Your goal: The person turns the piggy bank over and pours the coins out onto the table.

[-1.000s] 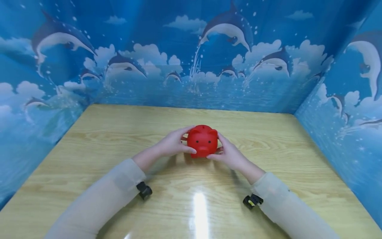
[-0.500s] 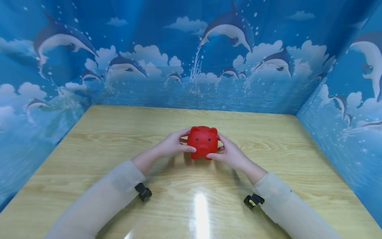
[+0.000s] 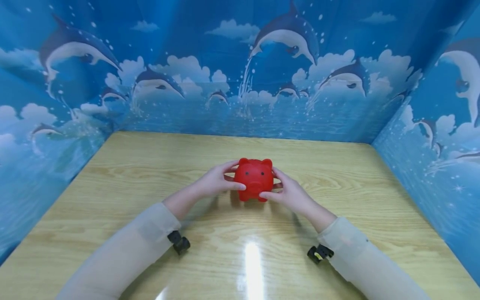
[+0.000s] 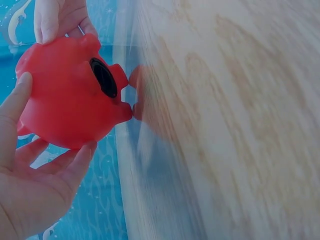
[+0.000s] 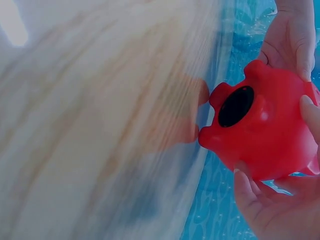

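L sleeve & R sleeve: both long, lt. beige. Sm. blk cam nr L cuff; 2nd blk cam, w/ yel. mark, nr R cuff.

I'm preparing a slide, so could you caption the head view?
Left hand and right hand hold a red piggy bank between them, with a dolphin curtain behind the wooden table.
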The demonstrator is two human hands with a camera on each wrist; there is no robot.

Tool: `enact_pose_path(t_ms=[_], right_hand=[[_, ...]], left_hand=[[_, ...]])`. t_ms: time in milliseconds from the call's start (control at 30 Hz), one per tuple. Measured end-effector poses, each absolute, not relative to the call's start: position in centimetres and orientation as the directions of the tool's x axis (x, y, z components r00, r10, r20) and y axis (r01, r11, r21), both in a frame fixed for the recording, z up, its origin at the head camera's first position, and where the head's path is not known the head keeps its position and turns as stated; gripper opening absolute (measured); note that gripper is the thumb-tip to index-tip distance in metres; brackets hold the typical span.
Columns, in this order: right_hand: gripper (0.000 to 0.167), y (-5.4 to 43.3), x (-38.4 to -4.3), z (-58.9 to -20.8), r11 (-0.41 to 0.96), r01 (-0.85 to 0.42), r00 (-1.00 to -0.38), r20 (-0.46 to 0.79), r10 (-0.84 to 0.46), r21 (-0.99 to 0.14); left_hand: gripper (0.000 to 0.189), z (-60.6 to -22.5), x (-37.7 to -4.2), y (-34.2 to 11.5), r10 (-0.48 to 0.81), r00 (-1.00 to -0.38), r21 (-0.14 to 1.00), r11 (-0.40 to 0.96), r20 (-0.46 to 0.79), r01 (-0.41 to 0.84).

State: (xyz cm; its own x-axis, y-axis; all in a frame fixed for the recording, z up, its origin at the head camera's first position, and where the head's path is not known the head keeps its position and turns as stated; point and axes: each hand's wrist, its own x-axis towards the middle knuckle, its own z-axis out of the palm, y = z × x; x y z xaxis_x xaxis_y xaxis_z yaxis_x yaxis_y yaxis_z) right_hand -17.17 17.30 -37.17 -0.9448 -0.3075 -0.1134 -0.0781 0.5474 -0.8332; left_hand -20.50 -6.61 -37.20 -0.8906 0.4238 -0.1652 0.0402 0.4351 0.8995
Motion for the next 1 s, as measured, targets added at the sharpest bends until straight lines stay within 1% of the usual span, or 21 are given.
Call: enact_pose_path(t_ms=[267,367,467,600,800,1000], right_hand=[[0.088,17.1,-17.0,-37.0,0.537,-0.100,-0.941,-0.095,-0.324,-0.838],[0.087,17.2,-16.9,-37.0,0.528,-0.106,-0.940,-0.088,-0.329,-0.842],[0.087,17.1,-16.8,-37.0,0.528,-0.104,-0.941,-0.089,-0.326,-0.843],[0.086,17.0,-16.8,-37.0,0.528,-0.093,-0.944,-0.094,-0.316,-0.844],[0.085,16.7,-16.7,-37.0,0.518,-0.097,-0.941,-0.091,-0.325,-0.850],[0.086,16.4,-16.5,-36.8,0.525,-0.091,-0.940,-0.100,-0.325,-0.846]], left_hand=[[0.078,-37.2,-19.6,-6.5,0.421,-0.901,0.904,0.418,-0.103,0.092],[0.077,-37.1,-19.0,-6.4,0.421,-0.904,0.887,0.442,-0.075,0.132],[0.080,-37.2,-18.6,-6.3,0.444,-0.894,0.864,0.469,-0.051,0.183],[0.088,-37.5,-18.6,-6.4,0.484,-0.875,0.852,0.468,-0.026,0.233],[0.098,-37.5,-18.3,-6.3,0.505,-0.863,0.801,0.509,0.021,0.317],[0.098,-37.4,-17.9,-6.0,0.487,-0.873,0.777,0.533,0.041,0.334]])
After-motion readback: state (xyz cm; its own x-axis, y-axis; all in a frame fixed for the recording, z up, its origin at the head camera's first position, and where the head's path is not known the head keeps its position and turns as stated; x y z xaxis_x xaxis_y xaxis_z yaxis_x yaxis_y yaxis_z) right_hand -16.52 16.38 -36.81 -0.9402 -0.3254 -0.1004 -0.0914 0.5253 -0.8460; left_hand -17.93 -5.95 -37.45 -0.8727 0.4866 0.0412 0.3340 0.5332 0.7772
